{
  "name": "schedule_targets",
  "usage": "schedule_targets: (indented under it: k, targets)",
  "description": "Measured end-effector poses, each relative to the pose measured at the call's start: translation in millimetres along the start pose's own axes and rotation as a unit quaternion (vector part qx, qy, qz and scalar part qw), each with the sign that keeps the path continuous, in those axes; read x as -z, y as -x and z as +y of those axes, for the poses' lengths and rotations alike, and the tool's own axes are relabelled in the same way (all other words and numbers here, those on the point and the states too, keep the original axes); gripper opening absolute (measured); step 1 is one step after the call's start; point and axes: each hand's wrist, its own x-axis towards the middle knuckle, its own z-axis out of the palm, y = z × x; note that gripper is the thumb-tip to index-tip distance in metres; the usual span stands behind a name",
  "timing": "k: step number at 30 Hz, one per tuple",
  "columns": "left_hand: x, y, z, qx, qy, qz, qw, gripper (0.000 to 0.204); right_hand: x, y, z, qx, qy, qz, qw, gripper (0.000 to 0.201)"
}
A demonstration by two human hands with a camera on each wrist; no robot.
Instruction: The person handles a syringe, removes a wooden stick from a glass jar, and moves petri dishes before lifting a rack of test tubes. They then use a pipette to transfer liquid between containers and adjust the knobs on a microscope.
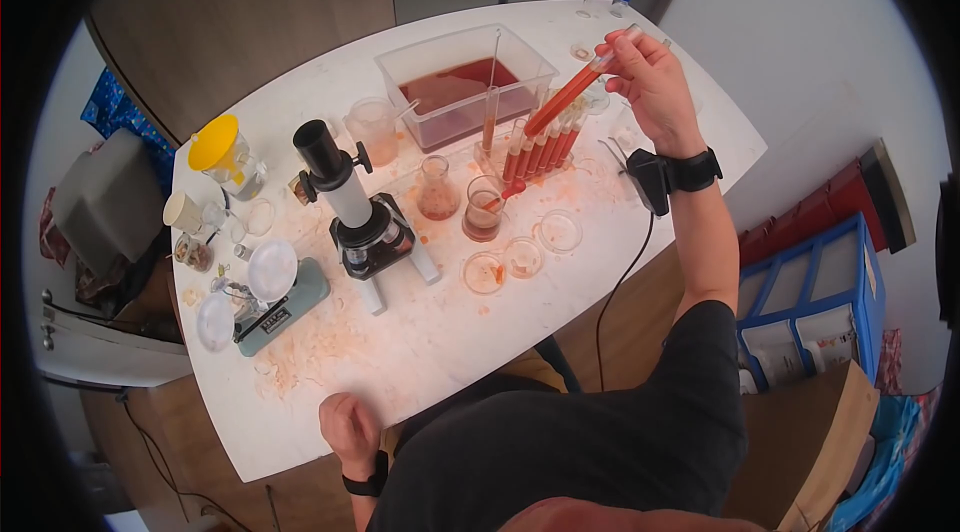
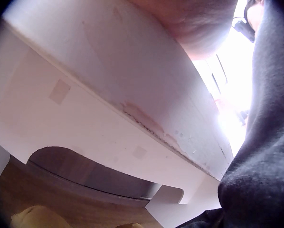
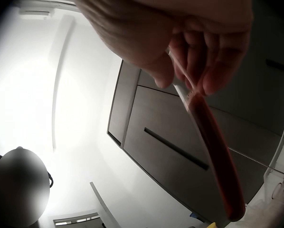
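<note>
My right hand (image 1: 655, 92) pinches a test tube (image 1: 563, 104) of red-orange liquid near its top. The tube slants down to the left, over the rack of red-filled test tubes (image 1: 541, 152). In the right wrist view, thumb and fingers (image 3: 165, 71) grip the clear upper part, and red liquid fills the tube (image 3: 218, 156) below. Left of the rack stands a beaker (image 1: 482, 225) of reddish liquid with a red-bulbed dropper (image 1: 512, 190) leaning in it. My left hand (image 1: 350, 432) rests at the table's front edge, fingers loosely curled and holding nothing.
A microscope (image 1: 350, 202) stands mid-table, with a balance scale (image 1: 285, 312) to its left. Behind are a plastic tub (image 1: 470, 127) of red-brown liquid and a cloudy beaker (image 1: 373, 122). A conical flask (image 1: 437, 194) and petri dishes (image 1: 523, 257) stand nearby. Orange stains mark the table (image 1: 480, 357).
</note>
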Motion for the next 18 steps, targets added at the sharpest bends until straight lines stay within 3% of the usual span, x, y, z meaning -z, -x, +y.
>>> schedule_targets:
  k: [18]
  targets:
    - [0, 0, 1, 0.004, 0.004, -0.002, 1.0, 0.023, -10, 5, 14, -0.06, -0.099, -0.009, 0.993, 0.019]
